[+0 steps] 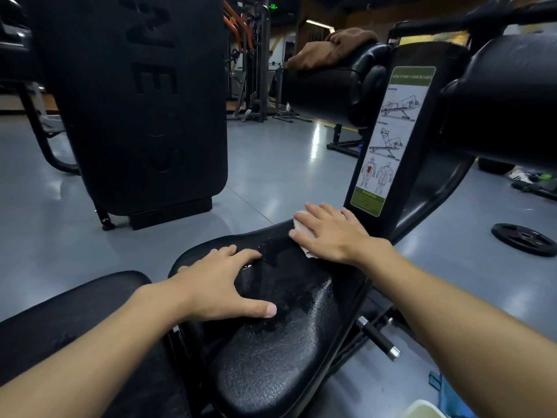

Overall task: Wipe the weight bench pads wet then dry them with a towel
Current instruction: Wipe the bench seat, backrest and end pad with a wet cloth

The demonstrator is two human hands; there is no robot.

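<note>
Head view: the wet stage of the job is judged to be under way. A pale damp cloth (302,221) is pressed onto the far end of the seat pad (271,342) by the right hand (328,233), which is laid flat with fingers straight, so the cloth is pinned rather than gripped. The left hand (220,285) is spread wide and flat on the pad's left edge, with nothing held. A wet, darker patch is seen on the pad between the two hands.

The cloth is judged light, soft and limp. It is best bunched under the palm and pushed, since a loose corner would trail. The pad's textured vinyl is taken to be firm with slight give, and slick where wet.

The pad's long axis runs from the viewer away toward the post bearing the exercise placard (391,131), the far end curving upward. The cloth is crumpled, so no axis can be told.

A brown towel (328,46), presumably for drying, is draped over a roller pad (331,89) well beyond the seat pad. A second pad (75,321) lies just left of the seat pad, and a weight plate (524,239) lies on the floor to its right.
</note>
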